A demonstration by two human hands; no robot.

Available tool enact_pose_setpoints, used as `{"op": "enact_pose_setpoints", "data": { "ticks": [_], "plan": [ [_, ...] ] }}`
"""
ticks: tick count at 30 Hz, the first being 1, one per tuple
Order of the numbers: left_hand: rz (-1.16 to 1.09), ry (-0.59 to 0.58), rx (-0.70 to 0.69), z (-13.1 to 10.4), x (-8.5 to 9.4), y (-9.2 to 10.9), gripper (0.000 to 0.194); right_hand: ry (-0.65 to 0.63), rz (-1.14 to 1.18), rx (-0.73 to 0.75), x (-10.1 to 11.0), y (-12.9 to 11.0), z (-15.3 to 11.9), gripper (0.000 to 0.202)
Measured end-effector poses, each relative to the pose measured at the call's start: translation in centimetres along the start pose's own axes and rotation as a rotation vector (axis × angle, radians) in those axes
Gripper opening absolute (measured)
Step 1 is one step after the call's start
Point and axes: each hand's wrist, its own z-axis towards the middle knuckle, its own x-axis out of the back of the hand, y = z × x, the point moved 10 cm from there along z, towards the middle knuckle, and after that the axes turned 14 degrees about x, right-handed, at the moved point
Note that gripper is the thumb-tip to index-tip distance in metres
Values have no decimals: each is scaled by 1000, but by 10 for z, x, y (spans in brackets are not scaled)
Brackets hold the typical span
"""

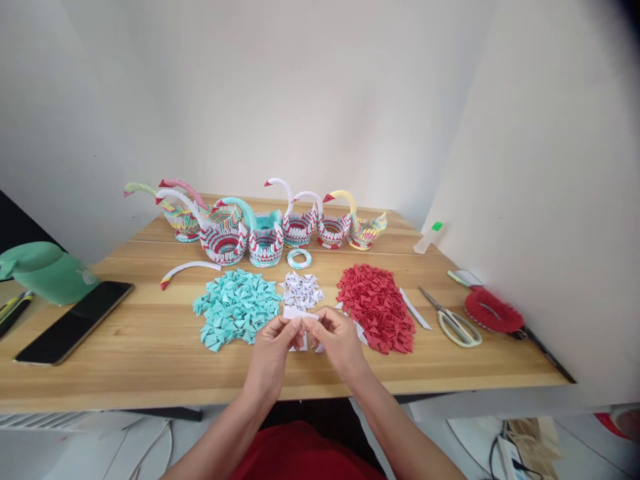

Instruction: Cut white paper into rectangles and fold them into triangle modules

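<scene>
My left hand (277, 343) and my right hand (336, 335) meet near the table's front middle, both pinching a small white paper piece (295, 313) between thumbs and fingers. More white paper lies under and beside them, partly hidden. Just beyond is a small pile of folded white pieces (303, 291). A pile of turquoise folded pieces (239, 307) lies to the left of my hands, and a pile of red ones (376, 308) to the right. A white and turquoise ring (299, 259) rests behind the white pile.
Several folded-paper swans (225, 241) stand along the back. At left are a phone (75, 323), a green bottle (47, 273) and a yellow-black cutter (15, 312). Scissors (457, 325) and a red brush-like item (493, 311) lie at right. The table edge (150, 399) is in front.
</scene>
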Motion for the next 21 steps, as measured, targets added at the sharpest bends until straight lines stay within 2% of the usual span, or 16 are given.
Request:
{"op": "enact_pose_setpoints", "data": {
  "ticks": [4, 6, 8, 10, 13, 15, 18, 21],
  "plan": [
    [-49, -42, 24, 8, 3, 4, 31, -29, -32, 18, 0, 1, 2, 29],
    [-29, -74, 46, 10, 5, 10, 32, -50, -75, 74, 7, -3, 6, 25],
    [33, -100, 96, 10, 7, 13, 34, -47, -201, 250, 18, -20, 13, 16],
    [107, -121, 154, 10, 8, 13, 35, -94, -358, 525, 21, -47, 15, 17],
    [184, -155, 198, 10, 4, 12, 36, -276, -479, 863, 5, -76, 10, 26],
    [226, -187, 203, 12, -2, 10, 35, -355, -502, 970, -2, -84, 8, 24],
    [376, -159, 121, 16, -5, 13, 32, -374, -517, 952, -1, -82, 13, 22],
    [645, -50, -88, 15, -5, 29, 28, -367, -469, 823, 4, -71, 18, 20]
  ]
}}
